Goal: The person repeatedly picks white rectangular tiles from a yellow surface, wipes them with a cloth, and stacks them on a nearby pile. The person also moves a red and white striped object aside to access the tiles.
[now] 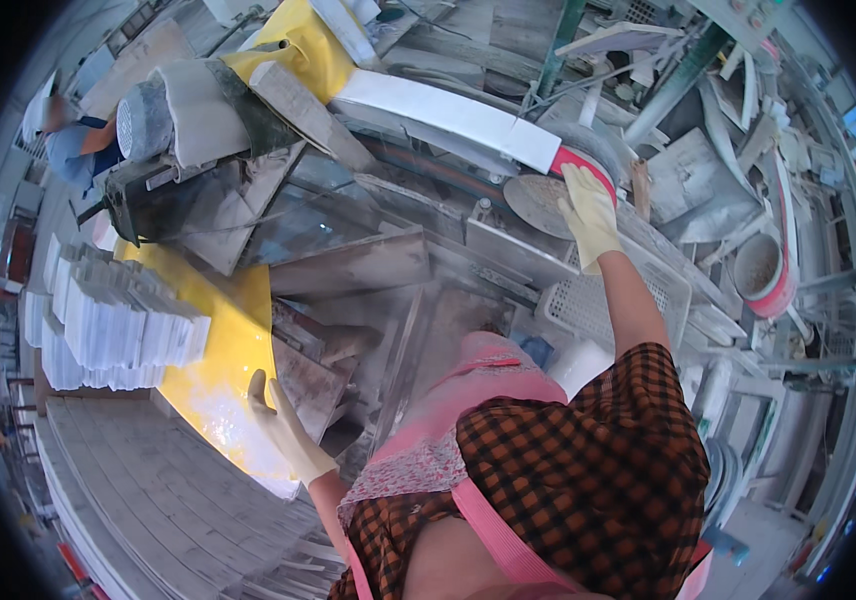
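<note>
Right hand (590, 218), upper right of centre, lies near-flat on red band (590, 161), fingers extended, clasping nothing visible, apparently for light contact; left hand (286, 430), lower centre-left, fingers loosely spread beside glossy yellow sheet (236, 308), touch uncertain. Sheet presumably laid to shed water; flat white slabs (123, 325), stacked, adjoin it at left.

A dusty factory workshop: an electric motor (138, 127) with a grilled end, a red belt (781, 290) looped round a wheel (756, 265), stacked white slabs (118, 320), a green metal post (690, 75), pale dust over scattered boards (353, 264).
</note>
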Demonstrator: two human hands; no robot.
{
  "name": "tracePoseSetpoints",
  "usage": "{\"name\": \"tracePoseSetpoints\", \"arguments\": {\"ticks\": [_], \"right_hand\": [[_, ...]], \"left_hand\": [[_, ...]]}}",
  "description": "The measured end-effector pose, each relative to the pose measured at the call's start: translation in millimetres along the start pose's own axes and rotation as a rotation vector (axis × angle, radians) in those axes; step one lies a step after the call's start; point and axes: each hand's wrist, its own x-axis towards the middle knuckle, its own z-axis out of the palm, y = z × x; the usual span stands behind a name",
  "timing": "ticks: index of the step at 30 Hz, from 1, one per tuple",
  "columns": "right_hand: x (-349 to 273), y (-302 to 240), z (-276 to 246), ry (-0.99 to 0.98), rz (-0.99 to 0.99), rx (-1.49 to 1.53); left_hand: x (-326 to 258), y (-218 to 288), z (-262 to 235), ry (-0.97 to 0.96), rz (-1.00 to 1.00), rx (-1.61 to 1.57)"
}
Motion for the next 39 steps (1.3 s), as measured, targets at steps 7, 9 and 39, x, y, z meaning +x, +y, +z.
{"name": "tracePoseSetpoints", "arguments": {"ticks": [7,9,39], "right_hand": [[90.0,14.7,49.8,-0.195,-0.173,-0.119],[99.7,19.8,51.9,-0.202,-0.198,-0.070],[183.3,11.7,84.9,-0.165,-0.632,0.106]], "left_hand": [[26.3,-51.5,52.4,0.114,-0.109,0.332],[29.0,-62.0,53.8,0.131,-0.132,0.237],[22.9,-46.9,50.1,0.160,0.032,0.410]]}}
